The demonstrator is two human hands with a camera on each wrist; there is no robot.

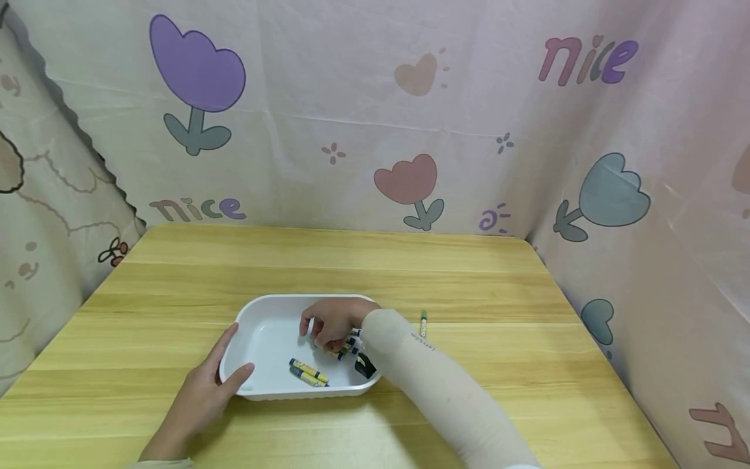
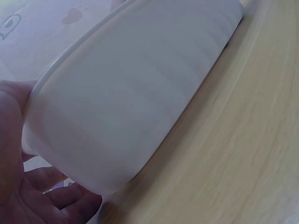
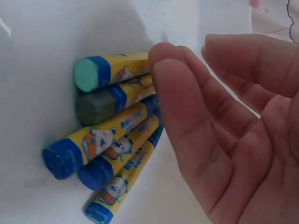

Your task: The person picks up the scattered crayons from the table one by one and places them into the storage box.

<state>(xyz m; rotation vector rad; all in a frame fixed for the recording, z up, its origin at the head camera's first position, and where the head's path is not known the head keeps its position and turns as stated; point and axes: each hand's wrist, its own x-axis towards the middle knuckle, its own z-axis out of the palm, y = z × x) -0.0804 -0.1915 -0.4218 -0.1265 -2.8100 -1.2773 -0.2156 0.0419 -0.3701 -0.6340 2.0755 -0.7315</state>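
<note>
My left hand (image 1: 202,384) grips the left end of a white plastic tray (image 1: 258,393), thumb over the rim and fingers along the outer wall (image 2: 107,102). Inside the tray, my right hand (image 1: 336,322) bends down over a group of yellow-wrapped crayons (image 1: 349,343). In the right wrist view several of these crayons (image 3: 100,147) fan out with blue-banded ends, two of them showing green tips. My thumb (image 3: 180,102) and a fingertip come close together over their far ends; I cannot tell whether they pinch one. Two more crayons (image 1: 308,372) lie near the tray's front wall.
A black object (image 1: 365,366) lies in the tray's right front corner, partly behind my sleeve. One green-tipped crayon (image 1: 423,324) is on the wooden table (image 1: 498,293) right of the tray. Printed curtains (image 1: 328,85) hang behind the table and along both sides.
</note>
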